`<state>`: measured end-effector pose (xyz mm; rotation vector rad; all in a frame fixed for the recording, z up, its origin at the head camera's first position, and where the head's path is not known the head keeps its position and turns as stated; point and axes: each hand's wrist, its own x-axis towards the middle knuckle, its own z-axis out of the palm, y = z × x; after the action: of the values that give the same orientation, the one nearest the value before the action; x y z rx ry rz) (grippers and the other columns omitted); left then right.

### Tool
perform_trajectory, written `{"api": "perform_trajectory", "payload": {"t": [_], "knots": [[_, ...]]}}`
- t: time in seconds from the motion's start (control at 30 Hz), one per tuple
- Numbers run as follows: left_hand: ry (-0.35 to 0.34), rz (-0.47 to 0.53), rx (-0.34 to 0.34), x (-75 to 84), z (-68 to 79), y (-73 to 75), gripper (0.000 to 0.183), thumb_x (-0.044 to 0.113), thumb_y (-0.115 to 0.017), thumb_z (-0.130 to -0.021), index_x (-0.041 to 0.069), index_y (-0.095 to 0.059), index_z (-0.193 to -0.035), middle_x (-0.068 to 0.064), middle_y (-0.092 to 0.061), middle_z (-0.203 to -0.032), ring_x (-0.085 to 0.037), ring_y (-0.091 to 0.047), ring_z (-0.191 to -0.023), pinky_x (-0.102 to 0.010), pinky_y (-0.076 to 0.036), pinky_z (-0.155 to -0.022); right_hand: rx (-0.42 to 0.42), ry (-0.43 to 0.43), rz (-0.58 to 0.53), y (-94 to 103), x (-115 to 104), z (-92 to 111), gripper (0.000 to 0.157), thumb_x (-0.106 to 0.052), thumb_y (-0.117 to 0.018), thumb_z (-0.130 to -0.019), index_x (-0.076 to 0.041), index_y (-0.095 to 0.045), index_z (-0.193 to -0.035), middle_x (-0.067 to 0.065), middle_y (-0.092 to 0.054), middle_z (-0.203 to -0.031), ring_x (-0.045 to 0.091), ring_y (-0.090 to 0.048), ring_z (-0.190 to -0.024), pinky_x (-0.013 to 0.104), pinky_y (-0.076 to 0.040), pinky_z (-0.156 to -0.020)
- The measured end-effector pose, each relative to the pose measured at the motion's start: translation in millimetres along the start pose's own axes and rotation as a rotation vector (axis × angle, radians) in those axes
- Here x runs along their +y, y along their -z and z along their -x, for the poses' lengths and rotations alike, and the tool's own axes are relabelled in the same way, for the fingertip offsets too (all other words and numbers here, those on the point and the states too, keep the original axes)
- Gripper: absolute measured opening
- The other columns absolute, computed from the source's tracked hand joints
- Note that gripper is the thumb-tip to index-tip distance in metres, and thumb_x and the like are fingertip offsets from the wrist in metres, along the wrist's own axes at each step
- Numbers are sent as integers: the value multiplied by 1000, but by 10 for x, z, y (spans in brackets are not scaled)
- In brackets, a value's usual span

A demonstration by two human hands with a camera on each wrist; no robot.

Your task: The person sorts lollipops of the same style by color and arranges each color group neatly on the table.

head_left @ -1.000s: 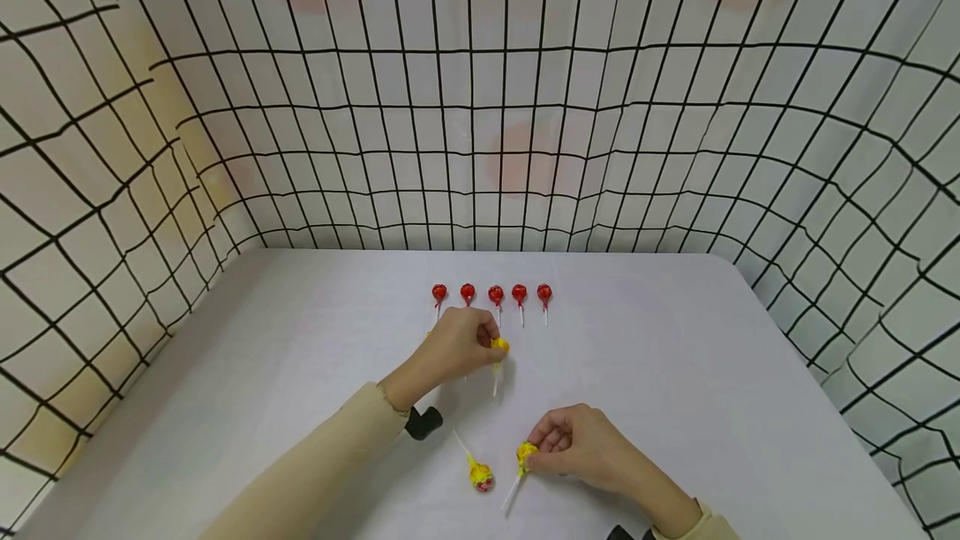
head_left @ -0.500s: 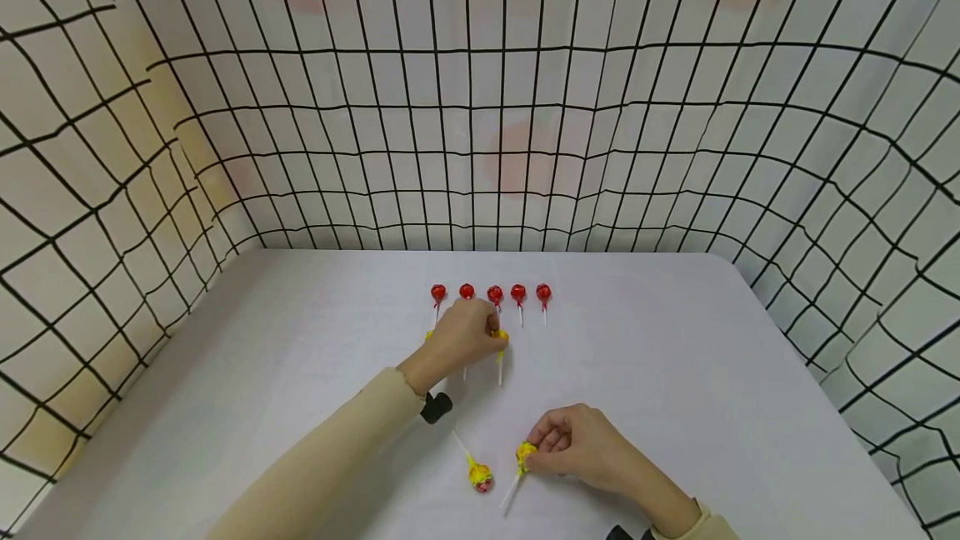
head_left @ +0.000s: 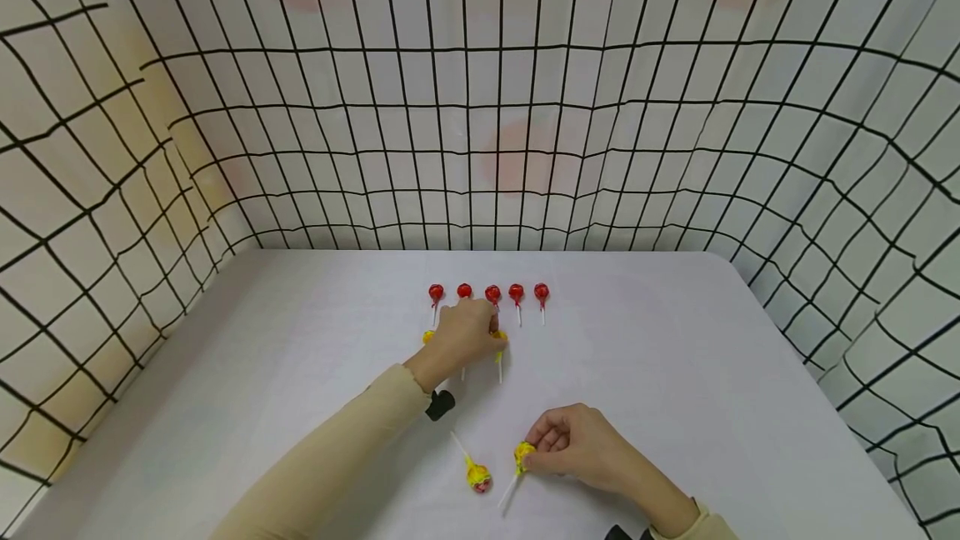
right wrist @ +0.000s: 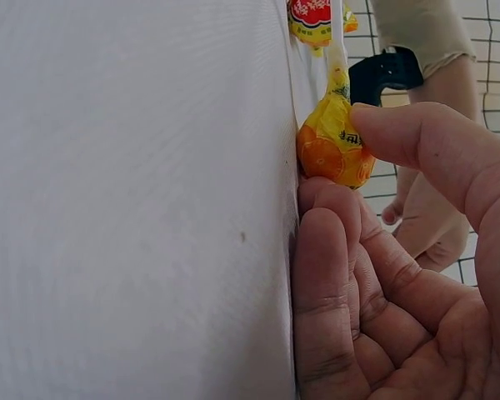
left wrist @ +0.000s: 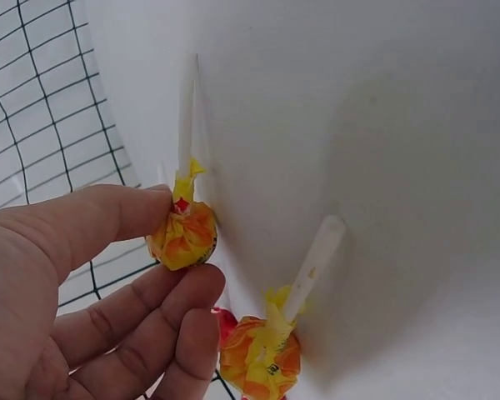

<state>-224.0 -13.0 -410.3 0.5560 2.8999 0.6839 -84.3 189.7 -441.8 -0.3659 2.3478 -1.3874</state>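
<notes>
My left hand (head_left: pixel 461 336) pinches the head of a yellow lollipop (left wrist: pixel 186 237) between thumb and fingers, low over the white table. Its stick points back toward me. Beside it lies another yellow lollipop (left wrist: pixel 262 358), mostly hidden by the hand in the head view, and a third yellow head (head_left: pixel 428 337) peeks out left of the wrist. Nearer me, my right hand (head_left: pixel 581 450) holds a yellow lollipop (right wrist: pixel 335 146) by its wrapped head, stick pointing down-left. Just left of that hand lies a yellow-and-red wrapped lollipop (head_left: pixel 478 477).
Several red lollipops stretch in a row beyond my left hand, the rightmost red lollipop (head_left: pixel 542 292) at its end. A black wire grid (head_left: pixel 495 123) over white cloth surrounds the table (head_left: pixel 660 340) at the back and sides.
My left hand has shifted slightly forward with its yellow lollipop, bringing it closer to the red row, then nearly stopped. My right hand stays in place with its lollipop.
</notes>
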Motion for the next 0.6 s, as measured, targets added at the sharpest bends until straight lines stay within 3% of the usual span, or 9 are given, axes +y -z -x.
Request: {"api": "perform_trajectory", "payload": {"t": [0.13, 0.6], "knots": [[7, -15, 1, 14, -13, -3, 23, 26, -87, -90, 13, -70, -86, 1, -64, -74, -18, -59, -78, -61, -48, -103, 0, -2, 1, -1, 1, -4, 19, -20, -89, -86, -8, -77, -94, -2, -68, -80, 6, -57, -67, 16, -46, -59], [-9, -23, 12, -9, -10, -9, 21, 26, -87, -90, 11, -72, -94, 2, -67, -80, -18, -59, -82, -53, -50, -92, 9, 2, 4, -6, -1, -3, 18, -19, -90, -86, -8, -77, -93, -3, -68, -79, 6, -56, -67, 16, -45, -59]]}}
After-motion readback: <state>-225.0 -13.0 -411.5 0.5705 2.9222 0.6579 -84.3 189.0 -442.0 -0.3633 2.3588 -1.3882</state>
